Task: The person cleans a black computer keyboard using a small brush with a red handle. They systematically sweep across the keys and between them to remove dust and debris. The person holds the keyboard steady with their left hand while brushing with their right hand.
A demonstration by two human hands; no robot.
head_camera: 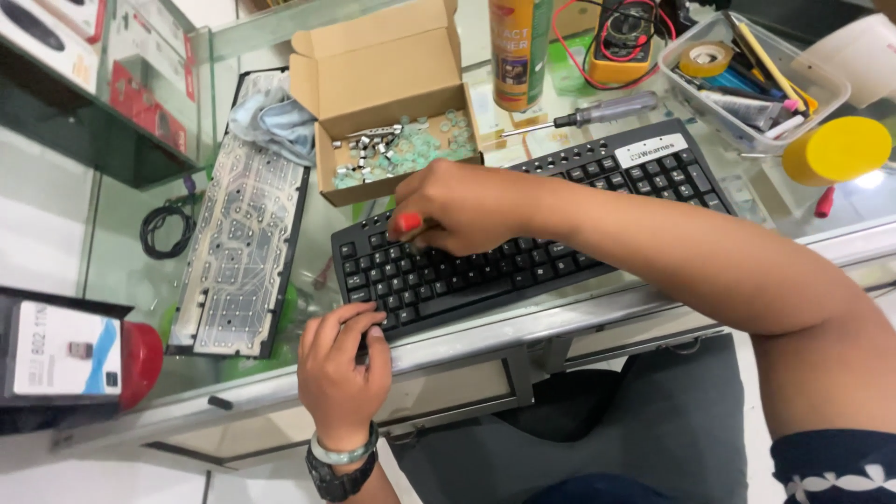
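Far left, an opened keyboard shell (241, 238) lies on the glass counter (121, 243), its membrane sheet facing up. Just right of it, your left hand (343, 359) rests with fingers curled loosely on the near-left corner of the black keyboard (523, 224), pinning it and gripping nothing. The keyboard's long axis runs from that corner up and away to your right. Your right hand (457, 207) is closed around a red-handled tool (408, 222), over the upper-left keys; its tip is hidden. That hand sits nearer the key rows. Behind it stands an open cardboard box (392, 103) of small parts; a screwdriver (583, 114) lies farther right.
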